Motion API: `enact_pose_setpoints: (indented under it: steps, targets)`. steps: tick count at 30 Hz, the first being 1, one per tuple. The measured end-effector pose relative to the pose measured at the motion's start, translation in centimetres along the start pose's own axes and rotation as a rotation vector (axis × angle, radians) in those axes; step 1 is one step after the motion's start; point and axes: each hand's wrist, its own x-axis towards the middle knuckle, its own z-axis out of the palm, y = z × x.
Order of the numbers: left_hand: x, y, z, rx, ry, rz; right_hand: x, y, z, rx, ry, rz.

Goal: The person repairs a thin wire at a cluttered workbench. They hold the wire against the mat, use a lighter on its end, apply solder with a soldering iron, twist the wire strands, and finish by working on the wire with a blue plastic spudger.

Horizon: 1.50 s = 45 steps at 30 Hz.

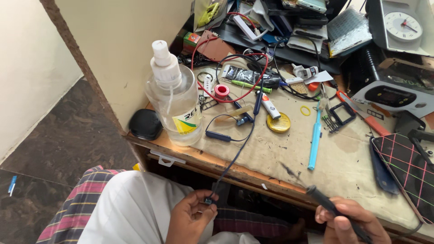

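Your left hand (192, 217) has thumb and fingertips pressed together on the small dark end piece (209, 200) of a thin blue cable (239, 151), down in your lap just below the bench edge (253, 177). That cable runs up and away from your fingers onto the cloth-covered top, toward the tangle of red wire (235, 97). It looks light and limp, so it will sag and twist; the firm end piece is the place to hold, not the soft cord. Your right hand (348, 223) is curled tight around the dark handle of a soldering iron (316, 194), its thin tip pointing up-left over the bench edge. Beyond the tip lie a light blue brush (315, 140) and a round yellow tin (278, 122). Farther left of your left hand stands a clear spray bottle (174, 99).
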Motion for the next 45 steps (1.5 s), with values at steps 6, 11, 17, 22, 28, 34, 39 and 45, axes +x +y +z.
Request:
enact_pose_setpoints:
  steps: [6, 11, 17, 22, 28, 34, 39, 45]
  targets:
    - [0.3, 2.1, 0.7, 0.130, 0.095, 0.019, 0.4, -1.2, -0.1, 0.007, 0.105, 0.043]
    - [0.9, 4.5, 1.6, 0.169, 0.123, 0.126, 2.9, -0.1, -1.0, 0.150, 0.159, 0.023]
    - [0.4, 7.0, 1.8, 0.307, 0.135, 0.157, 6.2, 1.7, -1.9, 0.286, 0.185, 0.106]
    - [0.2, 8.4, 1.5, 0.507, 0.129, 0.596, 6.3, 2.7, -2.2, 0.317, 0.212, 0.125]
    - [-1.4, 12.2, 1.6, 0.891, 0.305, 0.870, 6.0, 2.8, -2.7, 0.324, 0.206, 0.119]
    - [-1.6, 19.6, 6.6, 0.973, 0.206, 0.897, 6.4, 2.2, -2.0, 0.417, 0.165, 0.082]
    - [4.8, 23.3, 12.1, 1.446, -0.023, 0.463, 6.9, 1.3, -1.5, 0.461, 0.185, 0.051]
    - [7.0, 23.0, 14.1, 1.435, 0.013, 0.416, 7.0, 0.5, -1.7, 0.485, 0.230, 0.065]
